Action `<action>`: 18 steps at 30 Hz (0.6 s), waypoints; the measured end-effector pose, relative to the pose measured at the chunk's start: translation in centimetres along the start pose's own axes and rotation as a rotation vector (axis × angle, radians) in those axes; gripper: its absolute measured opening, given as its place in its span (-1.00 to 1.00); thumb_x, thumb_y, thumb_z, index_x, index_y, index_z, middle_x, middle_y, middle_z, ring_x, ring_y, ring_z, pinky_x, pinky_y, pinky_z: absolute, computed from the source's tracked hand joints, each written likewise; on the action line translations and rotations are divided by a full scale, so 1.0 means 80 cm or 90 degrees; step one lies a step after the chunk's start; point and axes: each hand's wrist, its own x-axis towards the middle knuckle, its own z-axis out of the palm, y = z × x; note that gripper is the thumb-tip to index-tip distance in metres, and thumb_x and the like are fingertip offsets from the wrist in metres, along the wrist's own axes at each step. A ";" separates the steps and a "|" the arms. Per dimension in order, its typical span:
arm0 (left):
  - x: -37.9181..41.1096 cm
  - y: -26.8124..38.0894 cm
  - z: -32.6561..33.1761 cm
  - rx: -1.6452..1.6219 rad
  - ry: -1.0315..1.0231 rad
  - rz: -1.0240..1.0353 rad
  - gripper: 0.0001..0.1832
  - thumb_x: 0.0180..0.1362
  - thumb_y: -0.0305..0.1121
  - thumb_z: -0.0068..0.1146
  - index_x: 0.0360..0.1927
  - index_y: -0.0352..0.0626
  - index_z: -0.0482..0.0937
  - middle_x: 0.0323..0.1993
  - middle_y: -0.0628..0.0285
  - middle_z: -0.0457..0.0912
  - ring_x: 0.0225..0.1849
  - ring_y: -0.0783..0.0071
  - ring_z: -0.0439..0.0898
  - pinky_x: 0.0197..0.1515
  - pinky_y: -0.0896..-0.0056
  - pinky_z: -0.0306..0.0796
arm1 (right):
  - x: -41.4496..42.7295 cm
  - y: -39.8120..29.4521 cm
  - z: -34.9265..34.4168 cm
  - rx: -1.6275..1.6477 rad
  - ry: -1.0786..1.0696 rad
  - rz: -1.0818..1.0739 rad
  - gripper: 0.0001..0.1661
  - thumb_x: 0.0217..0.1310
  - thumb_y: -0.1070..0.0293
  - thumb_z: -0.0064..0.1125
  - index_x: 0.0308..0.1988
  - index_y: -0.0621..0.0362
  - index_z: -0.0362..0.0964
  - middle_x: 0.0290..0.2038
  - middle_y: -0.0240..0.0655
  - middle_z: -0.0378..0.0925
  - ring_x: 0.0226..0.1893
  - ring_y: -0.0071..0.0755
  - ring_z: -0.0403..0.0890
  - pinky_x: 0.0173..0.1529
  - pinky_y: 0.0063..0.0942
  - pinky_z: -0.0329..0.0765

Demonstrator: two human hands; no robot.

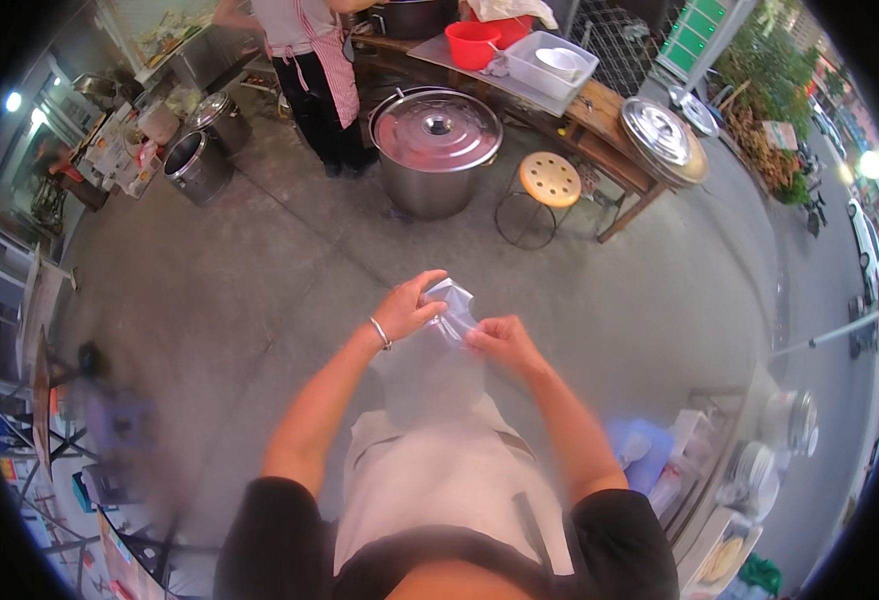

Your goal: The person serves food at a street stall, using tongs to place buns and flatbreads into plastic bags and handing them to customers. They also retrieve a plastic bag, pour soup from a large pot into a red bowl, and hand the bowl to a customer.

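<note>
A clear plastic bag (pixel 451 296) is held up in front of my apron (pixel 439 480), between my two hands. My left hand (pixel 407 306), with a silver bracelet at the wrist, has its thumb and fingers on the bag's left side. On the other side, my right hand (pixel 503 339) pinches the bag's lower right edge between thumb and fingers. The film looks creased and shiny, and I see nothing inside it. Haze blurs the area just below my hands.
Ahead stands a large lidded metal pot (pixel 436 154), beside a round-seated stool (pixel 550 180). A wooden table (pixel 604 124) bears a red bucket (pixel 472 45) and a white plastic tub (pixel 548 64). Another person (pixel 316 75) in a striped apron stands left of the pot. Steel pots (pixel 198 169) sit farther left.
</note>
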 end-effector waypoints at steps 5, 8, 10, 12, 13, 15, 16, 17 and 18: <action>0.088 -0.022 -0.060 0.349 0.348 0.170 -0.54 0.06 -0.36 0.25 0.06 -0.17 0.44 -0.39 0.21 0.63 -0.45 0.42 0.57 -0.28 0.36 0.46 | 0.147 -0.034 -0.034 0.126 0.086 0.049 -0.66 0.28 0.22 0.12 -0.50 0.21 0.52 -0.60 -0.48 0.51 -0.58 -0.67 0.46 -0.44 -0.66 0.41; 0.126 -0.038 -0.082 0.097 0.265 0.019 -0.66 0.08 -0.38 0.26 -0.07 -0.22 0.52 -0.37 0.24 0.64 -0.43 0.52 0.58 -0.34 0.44 0.47 | 0.227 -0.083 -0.030 0.233 0.128 0.047 -0.67 0.22 0.21 0.17 -0.52 0.20 0.53 -0.61 -0.46 0.51 -0.57 -0.66 0.48 -0.47 -0.64 0.38; 0.169 -0.052 -0.097 -0.129 0.193 -0.049 -0.74 0.11 -0.38 0.24 -0.14 -0.25 0.56 -0.36 0.26 0.63 -0.40 0.57 0.59 -0.36 0.49 0.49 | 0.279 -0.096 -0.035 0.211 0.154 0.032 -0.70 0.16 0.22 0.22 -0.51 0.21 0.54 -0.60 -0.43 0.54 -0.56 -0.64 0.50 -0.48 -0.60 0.38; 0.220 -0.066 -0.118 -0.326 0.144 -0.068 -0.80 0.16 -0.36 0.20 -0.19 -0.26 0.58 -0.35 0.29 0.62 -0.35 0.59 0.59 -0.38 0.54 0.53 | 0.335 -0.091 -0.050 0.103 0.187 0.000 -0.72 0.10 0.23 0.28 -0.49 0.23 0.55 -0.58 -0.39 0.56 -0.56 -0.60 0.52 -0.48 -0.56 0.41; 0.249 -0.069 -0.134 -0.374 0.123 -0.085 -0.81 0.17 -0.37 0.19 -0.21 -0.27 0.58 -0.36 0.27 0.62 -0.35 0.58 0.60 -0.37 0.53 0.55 | 0.362 -0.099 -0.055 0.013 0.213 -0.024 -0.72 0.07 0.24 0.30 -0.48 0.25 0.55 -0.56 -0.37 0.57 -0.56 -0.57 0.53 -0.47 -0.54 0.43; 0.293 -0.067 -0.159 -0.476 0.078 -0.136 -0.83 0.18 -0.40 0.17 -0.25 -0.31 0.58 -0.37 0.24 0.63 -0.36 0.55 0.61 -0.36 0.51 0.59 | 0.399 -0.114 -0.059 -0.173 0.256 -0.048 -0.71 0.00 0.24 0.35 -0.46 0.28 0.54 -0.54 -0.31 0.59 -0.58 -0.52 0.54 -0.47 -0.51 0.46; 0.311 -0.072 -0.172 -0.489 0.055 -0.146 -0.83 0.18 -0.40 0.18 -0.27 -0.32 0.58 -0.37 0.23 0.63 -0.36 0.54 0.61 -0.34 0.50 0.58 | 0.415 -0.121 -0.058 -0.256 0.275 -0.110 -0.71 -0.02 0.26 0.37 -0.44 0.29 0.54 -0.54 -0.30 0.59 -0.58 -0.50 0.55 -0.48 -0.50 0.46; 0.332 -0.083 -0.187 -0.497 0.035 -0.152 -0.83 0.17 -0.41 0.19 -0.28 -0.33 0.58 -0.36 0.22 0.64 -0.37 0.54 0.62 -0.33 0.48 0.58 | 0.435 -0.128 -0.057 -0.340 0.289 -0.178 -0.71 -0.04 0.28 0.38 -0.41 0.30 0.54 -0.54 -0.28 0.58 -0.59 -0.48 0.55 -0.48 -0.50 0.45; 0.353 -0.092 -0.200 -0.505 0.017 -0.159 -0.84 0.17 -0.41 0.19 -0.30 -0.34 0.58 -0.36 0.21 0.65 -0.37 0.53 0.62 -0.31 0.47 0.57 | 0.453 -0.136 -0.060 -0.426 0.300 -0.243 -0.70 -0.06 0.30 0.39 -0.39 0.31 0.54 -0.55 -0.27 0.58 -0.60 -0.46 0.56 -0.49 -0.49 0.45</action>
